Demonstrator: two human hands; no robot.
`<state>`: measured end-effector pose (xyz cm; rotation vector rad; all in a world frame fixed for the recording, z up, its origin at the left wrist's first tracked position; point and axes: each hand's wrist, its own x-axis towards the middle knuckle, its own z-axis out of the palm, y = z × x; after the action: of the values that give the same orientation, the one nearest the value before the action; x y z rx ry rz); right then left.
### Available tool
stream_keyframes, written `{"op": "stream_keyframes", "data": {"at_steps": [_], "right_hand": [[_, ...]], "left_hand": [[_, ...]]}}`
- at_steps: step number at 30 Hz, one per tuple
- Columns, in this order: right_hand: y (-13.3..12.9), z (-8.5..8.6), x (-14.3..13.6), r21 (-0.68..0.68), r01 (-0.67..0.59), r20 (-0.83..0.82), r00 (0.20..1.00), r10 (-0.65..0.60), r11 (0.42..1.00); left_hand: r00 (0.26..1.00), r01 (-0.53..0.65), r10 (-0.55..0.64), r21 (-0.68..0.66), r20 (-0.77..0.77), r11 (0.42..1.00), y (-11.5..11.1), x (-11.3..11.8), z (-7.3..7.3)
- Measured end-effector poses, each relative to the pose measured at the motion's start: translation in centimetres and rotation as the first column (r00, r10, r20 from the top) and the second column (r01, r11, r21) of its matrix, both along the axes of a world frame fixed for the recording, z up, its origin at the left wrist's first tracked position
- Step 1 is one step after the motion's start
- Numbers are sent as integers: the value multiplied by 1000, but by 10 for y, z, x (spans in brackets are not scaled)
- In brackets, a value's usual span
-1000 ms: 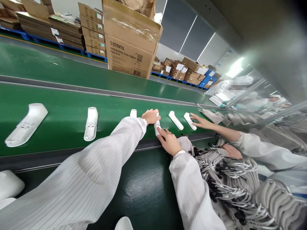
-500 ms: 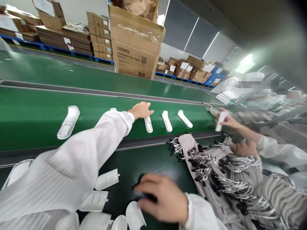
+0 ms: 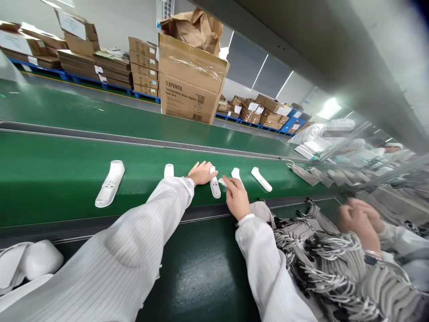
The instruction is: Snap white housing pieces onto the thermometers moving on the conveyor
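Note:
My left hand (image 3: pixel 200 173) is stretched over the green belt, fingers extended. Its thumb lies across the upper part of a slim white plastic handset (image 3: pixel 215 189), perhaps a thermometer casing. Just to the right, my right hand (image 3: pixel 237 200) has its fingers pinched on a small flat white piece (image 3: pixel 222 181), close beside that handset. Partly behind the right hand lies a second white handset (image 3: pixel 236 171), and a third (image 3: pixel 262 180) rests farther right. Left of my hands are a large white handset (image 3: pixel 110 184) and one half hidden by my sleeve (image 3: pixel 169 170).
Heaped grey cuffs with white cords (image 3: pixel 315 255) lie at the lower right. A co-worker's blurred hands (image 3: pixel 360 219) are beside them. White plastic parts (image 3: pixel 42 259) sit at the lower left. A large carton (image 3: pixel 191 85) stands beyond the belt, and a beam (image 3: pixel 284 49) crosses overhead.
My right hand has moved from the near worktop up to the belt, with a small white piece in it. My left hand stays at the same handset. The co-worker's hands have come together.

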<state>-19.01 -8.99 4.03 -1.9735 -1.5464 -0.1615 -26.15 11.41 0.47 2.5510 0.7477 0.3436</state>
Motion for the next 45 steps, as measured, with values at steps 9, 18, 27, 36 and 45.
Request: {"op": "stream_keyframes", "data": {"at_steps": [9,18,27,36,45], "right_hand": [[-6,-37,23,-313,4,113,993,33,950],[-20,-1,-36,-109,-114,83,989,124,987],[-8,29,-201,-466,-752,-1,527,850,466],[21,22,-67,-58,-246,-19,969,245,968],[0,-30,-37,-227,-184,192,954,229,956]], "left_hand": [[999,-32,31,25,40,999,-22,25,3],[983,-126,141,137,-113,983,-7,-1,50],[992,-89,89,-1,-87,996,27,-76,18],[990,-135,134,48,39,990,19,-54,5],[984,-138,132,43,123,990,10,-30,1]]}}
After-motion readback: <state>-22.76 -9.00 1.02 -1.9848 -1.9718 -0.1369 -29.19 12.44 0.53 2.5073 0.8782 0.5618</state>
